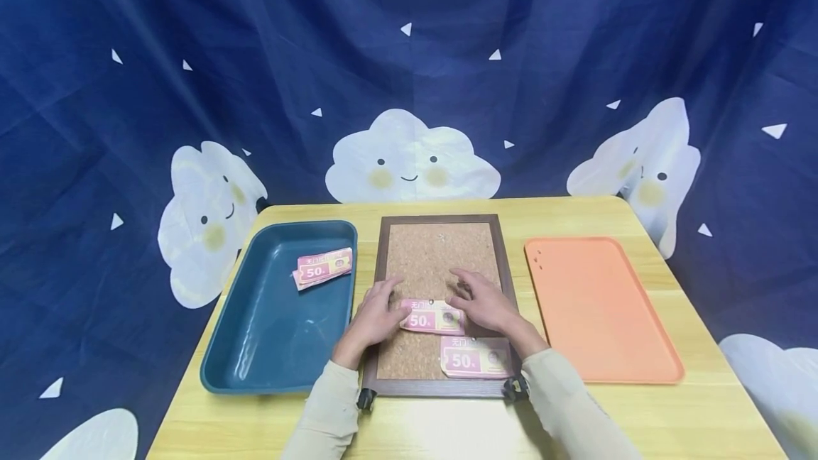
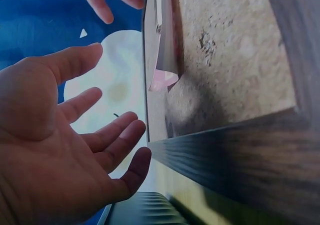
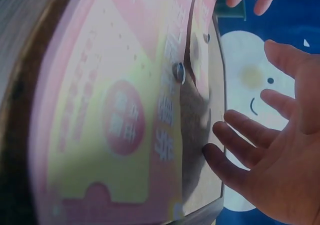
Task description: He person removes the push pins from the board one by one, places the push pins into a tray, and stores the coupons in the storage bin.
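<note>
A corkboard in a dark brown frame lies on the table. Two pink-and-yellow paper coupons are on its lower half, an upper coupon and a lower coupon further right. Round metal pins sit at their top edges in the right wrist view. My left hand hovers at the upper coupon's left end, fingers spread and relaxed. Opposite it, my right hand is held over the coupon's right end, fingers loosely bent. Neither palm holds anything in the wrist views.
Left of the board stands a dark teal tray with a small pile of similar coupons near its right wall. An orange tray lies to the right on the wooden table. A blue cloud-print curtain hangs behind.
</note>
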### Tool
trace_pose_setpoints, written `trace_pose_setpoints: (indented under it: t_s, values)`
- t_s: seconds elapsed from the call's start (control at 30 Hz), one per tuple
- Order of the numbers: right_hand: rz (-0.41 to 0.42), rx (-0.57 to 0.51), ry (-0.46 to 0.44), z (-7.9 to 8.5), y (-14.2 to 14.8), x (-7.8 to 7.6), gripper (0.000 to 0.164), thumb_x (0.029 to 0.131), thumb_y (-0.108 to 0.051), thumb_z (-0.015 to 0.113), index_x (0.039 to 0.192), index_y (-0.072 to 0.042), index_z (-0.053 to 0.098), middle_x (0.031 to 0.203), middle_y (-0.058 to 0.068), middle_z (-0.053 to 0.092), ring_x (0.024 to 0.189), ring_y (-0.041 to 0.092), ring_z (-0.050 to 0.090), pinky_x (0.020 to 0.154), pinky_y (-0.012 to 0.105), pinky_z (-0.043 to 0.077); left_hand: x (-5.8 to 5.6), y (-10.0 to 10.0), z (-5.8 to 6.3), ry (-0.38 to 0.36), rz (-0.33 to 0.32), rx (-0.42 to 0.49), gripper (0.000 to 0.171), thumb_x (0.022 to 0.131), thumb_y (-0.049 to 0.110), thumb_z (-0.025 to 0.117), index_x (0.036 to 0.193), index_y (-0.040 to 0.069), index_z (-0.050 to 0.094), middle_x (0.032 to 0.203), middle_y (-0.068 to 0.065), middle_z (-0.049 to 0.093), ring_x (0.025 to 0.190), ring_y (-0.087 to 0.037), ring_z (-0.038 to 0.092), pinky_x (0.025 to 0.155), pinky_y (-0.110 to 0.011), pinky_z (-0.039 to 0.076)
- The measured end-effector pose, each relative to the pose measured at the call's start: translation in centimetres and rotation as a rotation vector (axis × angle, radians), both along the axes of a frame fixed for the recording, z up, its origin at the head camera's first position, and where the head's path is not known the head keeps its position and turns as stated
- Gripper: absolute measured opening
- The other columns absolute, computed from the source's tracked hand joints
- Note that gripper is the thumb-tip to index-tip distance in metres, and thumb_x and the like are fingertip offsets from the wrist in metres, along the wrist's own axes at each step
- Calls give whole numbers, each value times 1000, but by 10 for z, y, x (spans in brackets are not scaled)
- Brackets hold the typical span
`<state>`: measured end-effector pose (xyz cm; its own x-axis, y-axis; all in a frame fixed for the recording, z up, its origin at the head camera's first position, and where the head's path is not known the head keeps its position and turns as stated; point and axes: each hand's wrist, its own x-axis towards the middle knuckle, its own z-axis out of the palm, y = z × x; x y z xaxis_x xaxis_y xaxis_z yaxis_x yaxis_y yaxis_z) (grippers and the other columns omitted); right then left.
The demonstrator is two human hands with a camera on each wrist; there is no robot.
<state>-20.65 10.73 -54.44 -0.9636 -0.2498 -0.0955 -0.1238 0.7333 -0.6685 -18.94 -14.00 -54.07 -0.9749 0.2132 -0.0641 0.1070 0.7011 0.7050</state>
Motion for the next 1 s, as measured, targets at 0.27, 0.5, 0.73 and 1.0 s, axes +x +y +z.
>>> trace_pose_setpoints:
  t_s: [0.27,0.5,0.73,1.0]
  values:
    - [47,61,-13,3,-10,1,60,89,-39,66,143,-22,47,133,7,56,121,27,55,101,51,43,3,7,-4,-42,-29,-92,56,88,27,66,140,16,49,138,-12,51,128,-31,46,101,-54,38]
    - [91,128,-12,2,-18,2,57,86,-39,69,138,-22,53,136,7,56,126,30,51,105,50,40,5,9,-11,-4,-57,-149,56,84,26,69,137,17,53,135,-11,54,122,-31,50,95,-53,41]
    - [100,216,24,1,-29,2,48,84,-39,69,130,-26,60,127,4,59,118,25,54,99,45,43,7,9,-14,27,-51,-212,52,84,27,68,134,20,56,132,-9,56,121,-29,51,92,-51,41]
    - [103,276,81,-3,-37,0,41,83,-36,71,123,-25,65,114,2,59,102,21,53,85,40,45,6,12,-18,44,-42,-252,47,85,27,68,131,22,59,132,-7,55,119,-27,50,91,-50,39]
